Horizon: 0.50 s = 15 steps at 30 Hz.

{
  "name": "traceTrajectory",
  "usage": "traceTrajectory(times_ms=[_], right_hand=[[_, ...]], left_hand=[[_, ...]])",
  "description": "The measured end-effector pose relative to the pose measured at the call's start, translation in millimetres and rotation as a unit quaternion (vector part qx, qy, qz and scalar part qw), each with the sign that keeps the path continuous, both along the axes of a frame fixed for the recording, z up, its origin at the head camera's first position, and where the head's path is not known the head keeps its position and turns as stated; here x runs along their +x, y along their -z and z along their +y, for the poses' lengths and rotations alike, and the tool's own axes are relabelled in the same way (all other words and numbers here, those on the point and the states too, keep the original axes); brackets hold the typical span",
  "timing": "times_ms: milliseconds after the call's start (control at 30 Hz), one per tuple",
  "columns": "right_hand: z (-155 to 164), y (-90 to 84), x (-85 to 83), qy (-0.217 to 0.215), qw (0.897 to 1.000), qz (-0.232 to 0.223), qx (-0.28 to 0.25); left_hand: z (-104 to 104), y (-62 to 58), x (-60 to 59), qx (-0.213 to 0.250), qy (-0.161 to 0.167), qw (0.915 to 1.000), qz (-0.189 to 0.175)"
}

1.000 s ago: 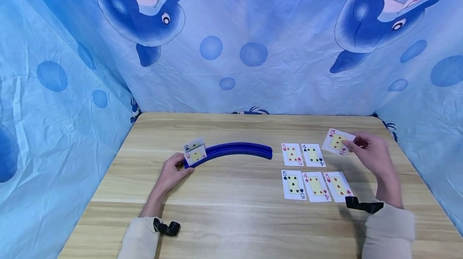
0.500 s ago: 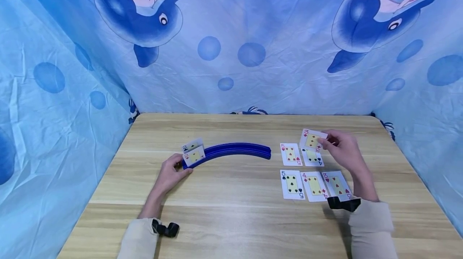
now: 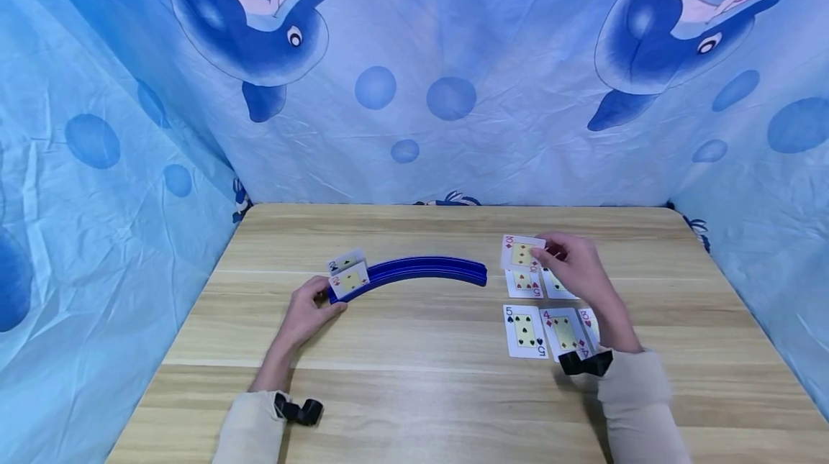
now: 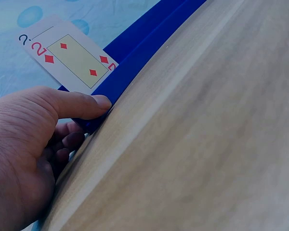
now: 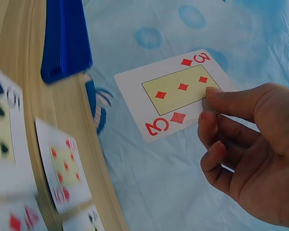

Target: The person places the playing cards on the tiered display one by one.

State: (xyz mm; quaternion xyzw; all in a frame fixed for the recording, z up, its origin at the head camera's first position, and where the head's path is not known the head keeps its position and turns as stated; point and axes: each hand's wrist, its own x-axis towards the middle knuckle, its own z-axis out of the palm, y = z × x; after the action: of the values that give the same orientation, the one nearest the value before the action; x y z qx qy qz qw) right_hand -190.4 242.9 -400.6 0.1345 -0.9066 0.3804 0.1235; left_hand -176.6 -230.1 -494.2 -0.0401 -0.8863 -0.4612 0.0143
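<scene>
Right hand: pinches white three-of-diamonds playing card. Left hand: thumb and curled fingers grip end of curved blue plastic card rack.

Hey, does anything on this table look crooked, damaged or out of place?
Nothing stands out. The face-up playing cards lie in tidy rows, two cards stand in the curved blue card holder, and the right hand holds a three of diamonds.

1. A wooden table is carrying the whole layout.
2. A blue sheet printed with dolphins is hanging behind and beside it.
3. Five face-up cards, among them the five of spades, are lying at right.
</scene>
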Motion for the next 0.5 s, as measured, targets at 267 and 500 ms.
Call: traceTrajectory(times_ms=[267, 500], right_hand=[[-33, 0.2, -9.7, -0.035, 0.999, -0.007, -0.027], [-61, 1.2, -17.6, -0.076, 0.996, -0.011, -0.047]], left_hand=[[2, -0.4, -0.1, -0.001, 0.003, 1.0, -0.002], [1, 0.2, -0.2, 0.001, 0.001, 1.0, 0.004]])
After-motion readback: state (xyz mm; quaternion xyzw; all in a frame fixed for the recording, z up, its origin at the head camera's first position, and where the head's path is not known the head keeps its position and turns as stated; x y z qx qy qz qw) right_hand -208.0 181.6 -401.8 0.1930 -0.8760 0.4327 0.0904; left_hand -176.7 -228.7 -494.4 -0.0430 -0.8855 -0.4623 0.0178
